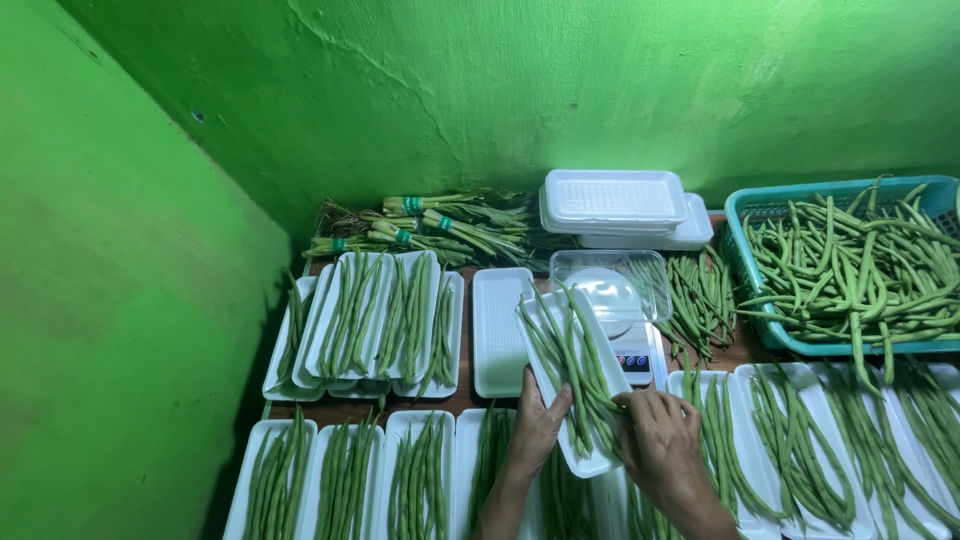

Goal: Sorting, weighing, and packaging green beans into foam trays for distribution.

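Left hand (540, 425): closed on the near left edge of a white rectangular foam tray (572, 385), held tilted above the bench (470, 400). Right hand (662, 440): fingers curled over the long green beans (580, 365) lying on that tray, gripping its right edge. Behind the tray: small white digital kitchen scale (628, 345). Right: teal plastic basket (760, 205) of loose beans. Left and front: filled foam trays (375, 320) in rows. Rear: stack of empty white foam trays (615, 200).
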